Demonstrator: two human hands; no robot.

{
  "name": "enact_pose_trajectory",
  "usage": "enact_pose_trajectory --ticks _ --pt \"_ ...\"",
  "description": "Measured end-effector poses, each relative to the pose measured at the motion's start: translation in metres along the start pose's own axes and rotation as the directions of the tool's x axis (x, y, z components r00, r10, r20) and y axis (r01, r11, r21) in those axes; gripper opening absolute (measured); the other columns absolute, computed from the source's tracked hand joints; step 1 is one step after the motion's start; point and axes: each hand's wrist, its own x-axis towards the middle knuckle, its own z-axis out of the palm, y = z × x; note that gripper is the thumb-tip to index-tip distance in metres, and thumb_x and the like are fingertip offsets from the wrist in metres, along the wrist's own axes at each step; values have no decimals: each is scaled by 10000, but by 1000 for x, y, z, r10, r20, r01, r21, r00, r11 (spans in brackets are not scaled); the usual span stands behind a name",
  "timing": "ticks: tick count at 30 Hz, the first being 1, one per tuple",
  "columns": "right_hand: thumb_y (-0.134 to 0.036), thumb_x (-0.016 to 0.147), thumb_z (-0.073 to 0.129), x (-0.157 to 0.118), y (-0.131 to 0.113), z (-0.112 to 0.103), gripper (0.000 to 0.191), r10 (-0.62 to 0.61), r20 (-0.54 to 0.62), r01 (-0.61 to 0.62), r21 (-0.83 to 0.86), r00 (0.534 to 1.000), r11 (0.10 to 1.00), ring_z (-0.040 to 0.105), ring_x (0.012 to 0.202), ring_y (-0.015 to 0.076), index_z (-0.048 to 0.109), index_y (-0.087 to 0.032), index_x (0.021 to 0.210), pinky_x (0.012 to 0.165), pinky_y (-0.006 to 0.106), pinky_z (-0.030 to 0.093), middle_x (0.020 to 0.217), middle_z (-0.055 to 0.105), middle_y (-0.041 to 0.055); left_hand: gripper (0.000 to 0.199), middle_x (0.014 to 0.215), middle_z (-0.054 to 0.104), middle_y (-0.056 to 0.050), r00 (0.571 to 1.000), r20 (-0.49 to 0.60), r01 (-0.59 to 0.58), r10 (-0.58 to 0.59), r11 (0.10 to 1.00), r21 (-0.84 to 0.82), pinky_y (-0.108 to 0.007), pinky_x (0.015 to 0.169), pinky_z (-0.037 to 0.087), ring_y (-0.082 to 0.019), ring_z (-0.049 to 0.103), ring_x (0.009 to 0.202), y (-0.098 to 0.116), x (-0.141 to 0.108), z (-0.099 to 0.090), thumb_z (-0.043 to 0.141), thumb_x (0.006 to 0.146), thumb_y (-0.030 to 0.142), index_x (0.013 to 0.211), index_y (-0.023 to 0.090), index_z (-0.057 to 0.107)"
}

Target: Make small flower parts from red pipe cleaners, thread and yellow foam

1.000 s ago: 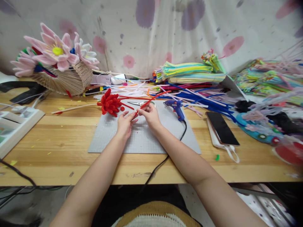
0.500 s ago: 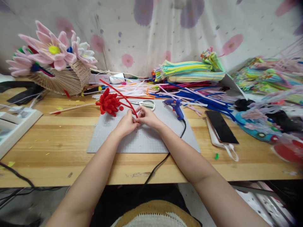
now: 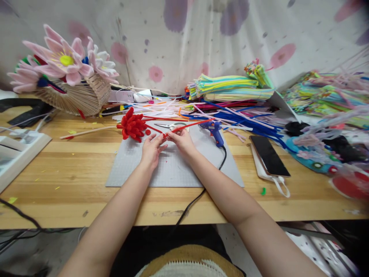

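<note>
Over the grey mat (image 3: pixel 173 169), my left hand (image 3: pixel 152 149) and my right hand (image 3: pixel 182 141) meet at the fingertips, both pinching a red pipe cleaner (image 3: pixel 193 124). One length of it slants up right toward the blue glue gun (image 3: pixel 215 130). Another red strand runs up left from my left fingers. A red fluffy flower (image 3: pixel 132 125) lies just left of my hands, with a small red ball (image 3: pixel 148 132) beside it. Scissors (image 3: pixel 165 125) rest behind my fingers, their handles partly covered by my right hand.
Pipe cleaners (image 3: pixel 250 119) in many colours lie along the back. At the left stand pink flowers (image 3: pixel 65 59) in a woven fan-shaped holder and a white power strip (image 3: pixel 23 154). A phone (image 3: pixel 269 156) lies at the right. The glue gun's black cord (image 3: pixel 191 204) crosses the table's front edge.
The long red strand that pointed up left now slants right from my right fingers. My left hand's fingers have spread somewhat, and my right hand has turned slightly.
</note>
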Motion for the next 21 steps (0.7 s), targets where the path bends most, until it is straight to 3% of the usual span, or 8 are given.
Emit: enact_pose_trajectory --ticks 6,10,12,15,18,21 --pt "-353 500 754 1 -2 0 421 0 21 2 -86 1000 996 560 571 81 445 -192 737 643 266 500 637 585 -54 428 724 637 1 994 -55 -92 99 989 119 -249 605 498 -121 635 640 -2 1 0 687 637 151 908 187 357" --pt "-310 517 735 5 -9 -6 367 -58 63 69 -195 996 978 538 538 83 459 -187 725 584 248 470 585 570 -57 486 581 601 60 972 137 -227 191 915 332 -287 596 489 -120 586 506 -1 6 -4 704 583 183 887 200 326" --pt "-275 530 715 5 -9 -9 324 -66 129 100 -282 990 954 532 525 88 456 -189 705 557 242 450 567 566 -58 476 547 585 74 950 250 -293 190 819 493 -274 573 463 -124 569 486 1 9 -8 692 580 192 887 209 328" --pt "-193 554 666 2 -3 -12 241 -40 246 149 -441 968 885 526 522 91 474 -185 700 539 231 420 560 556 -64 452 528 566 78 925 353 -366 143 589 721 -251 553 410 -133 553 495 4 11 -15 679 566 173 889 215 365" --pt "-151 585 623 -1 3 -14 187 -9 339 208 -555 941 806 526 539 89 510 -180 731 551 223 406 573 554 -65 432 539 561 52 925 376 -359 46 424 832 -258 537 375 -165 558 529 10 9 -17 692 530 167 837 216 393" --pt "-154 607 616 -3 6 -16 181 -10 359 236 -592 933 771 532 561 91 521 -182 759 573 224 408 591 564 -61 396 542 543 30 930 363 -362 57 310 879 -270 524 353 -190 556 543 14 5 -13 687 540 180 801 220 392"
